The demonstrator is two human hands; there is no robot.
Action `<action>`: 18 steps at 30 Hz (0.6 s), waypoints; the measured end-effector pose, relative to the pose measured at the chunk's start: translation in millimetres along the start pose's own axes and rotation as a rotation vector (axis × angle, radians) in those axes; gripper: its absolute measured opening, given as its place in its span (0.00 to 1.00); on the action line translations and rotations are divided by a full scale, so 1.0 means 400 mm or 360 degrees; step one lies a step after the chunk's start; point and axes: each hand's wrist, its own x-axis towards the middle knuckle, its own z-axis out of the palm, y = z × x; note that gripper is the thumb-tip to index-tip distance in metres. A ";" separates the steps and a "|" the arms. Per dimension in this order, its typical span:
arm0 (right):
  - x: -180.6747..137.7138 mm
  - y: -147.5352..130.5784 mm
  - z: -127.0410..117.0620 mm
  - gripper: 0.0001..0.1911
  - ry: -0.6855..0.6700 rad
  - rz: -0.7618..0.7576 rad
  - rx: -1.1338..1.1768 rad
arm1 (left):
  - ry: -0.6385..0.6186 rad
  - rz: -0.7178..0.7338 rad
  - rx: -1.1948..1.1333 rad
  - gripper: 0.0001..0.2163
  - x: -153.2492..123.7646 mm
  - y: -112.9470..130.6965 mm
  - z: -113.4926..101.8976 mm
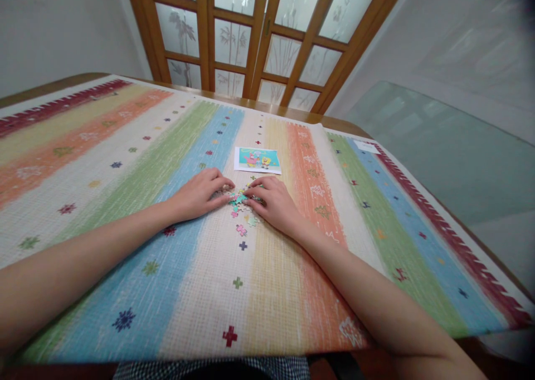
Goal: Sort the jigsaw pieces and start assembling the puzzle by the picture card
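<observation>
A small heap of jigsaw puzzle pieces (239,199), teal, pink, green and yellow, lies loose on the striped tablecloth between my hands. My left hand (204,193) rests at the heap's left side, thumb and fingers apart and curved toward the pieces. From the right, my right hand (273,201) reaches over the heap with bent, spread fingers, the tips touching or just above the pieces. Some pieces are hidden under those fingers. A pink piece (241,230) lies slightly nearer to me. Just beyond the heap is a flat picture card (257,160) with cartoon figures on teal.
The tablecloth (200,291) has coloured stripes and printed snowflakes and crosses, which resemble small pieces. A white label (366,146) lies toward the far right. Wooden doors with glass panes (232,43) stand behind the table. A pale glass-like panel (443,151) is at the right.
</observation>
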 end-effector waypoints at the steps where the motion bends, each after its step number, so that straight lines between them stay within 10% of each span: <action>1: 0.002 0.003 0.002 0.10 0.0012 0.0007 0.0017 | -0.0042 0.0026 0.0044 0.18 -0.001 0.001 0.001; 18: 0.003 0.032 -0.041 0.08 0.0169 0.0238 0.0206 | -0.0015 0.0115 -0.0091 0.18 0.004 -0.005 0.004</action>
